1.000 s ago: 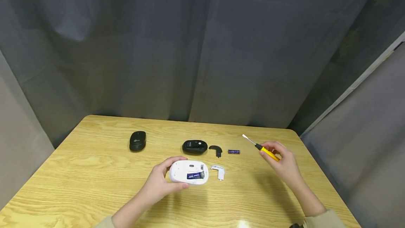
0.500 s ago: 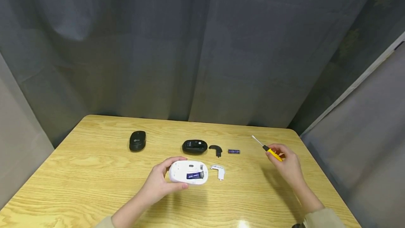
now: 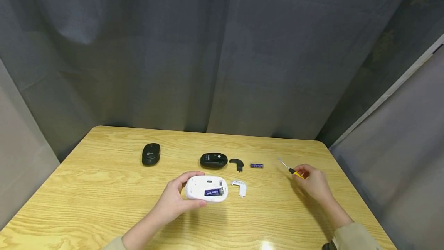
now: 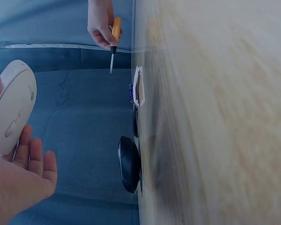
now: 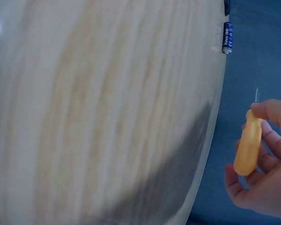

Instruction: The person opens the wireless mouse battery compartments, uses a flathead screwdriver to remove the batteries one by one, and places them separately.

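Observation:
My left hand holds a white computer mouse by its left end, underside facing me. Its battery bay is uncovered, and a dark blue battery lies inside. Over the right part of the table, my right hand pinches a screwdriver with a yellow handle and black collar. The blade points away and to the left in the head view. Just right of the white mouse lies a white battery cover. A second blue battery rests on the table between the covers and the screwdriver.
Behind the white mouse, a black mouse lies on the table, with a black battery cover beside it. Another black mouse sits farther left. The wooden table ends at a grey curtain.
My right hand has moved right and then lower with the screwdriver, toward the tabletop. The left hand and white mouse stay almost still.

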`<state>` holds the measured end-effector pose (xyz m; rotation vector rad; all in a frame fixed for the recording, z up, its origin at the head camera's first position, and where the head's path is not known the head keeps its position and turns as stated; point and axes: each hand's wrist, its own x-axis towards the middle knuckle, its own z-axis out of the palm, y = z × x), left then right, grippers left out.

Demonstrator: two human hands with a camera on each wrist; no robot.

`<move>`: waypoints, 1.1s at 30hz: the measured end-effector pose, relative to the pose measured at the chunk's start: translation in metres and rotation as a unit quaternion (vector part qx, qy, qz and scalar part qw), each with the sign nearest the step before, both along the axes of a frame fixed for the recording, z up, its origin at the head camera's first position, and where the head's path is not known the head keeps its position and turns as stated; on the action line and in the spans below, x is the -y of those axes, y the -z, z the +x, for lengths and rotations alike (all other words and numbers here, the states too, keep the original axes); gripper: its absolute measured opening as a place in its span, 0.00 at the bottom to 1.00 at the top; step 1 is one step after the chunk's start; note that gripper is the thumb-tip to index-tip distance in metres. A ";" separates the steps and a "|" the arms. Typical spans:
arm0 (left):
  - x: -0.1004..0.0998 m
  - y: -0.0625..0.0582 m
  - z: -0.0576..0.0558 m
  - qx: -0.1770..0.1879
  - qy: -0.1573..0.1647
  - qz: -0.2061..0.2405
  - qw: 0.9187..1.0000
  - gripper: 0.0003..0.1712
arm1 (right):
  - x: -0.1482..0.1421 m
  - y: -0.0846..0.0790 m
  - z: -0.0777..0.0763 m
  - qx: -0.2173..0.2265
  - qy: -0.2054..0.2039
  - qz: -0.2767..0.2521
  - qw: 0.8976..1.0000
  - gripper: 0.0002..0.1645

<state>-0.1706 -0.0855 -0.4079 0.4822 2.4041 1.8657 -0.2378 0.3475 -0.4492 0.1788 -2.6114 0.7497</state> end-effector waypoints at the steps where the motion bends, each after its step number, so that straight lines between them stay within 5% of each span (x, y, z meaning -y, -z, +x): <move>1: 0.000 0.000 0.000 0.000 0.000 -0.002 1.000 0.39 | -0.001 0.001 0.000 0.012 -0.001 0.002 1.000 0.10; 14: -0.001 0.003 -0.001 -0.011 0.010 -0.012 1.000 0.38 | -0.008 0.007 -0.002 0.161 0.009 0.021 0.987 0.10; 33: -0.002 0.000 0.001 0.000 0.006 -0.020 1.000 0.39 | -0.013 0.005 -0.002 0.182 0.004 0.019 0.983 0.14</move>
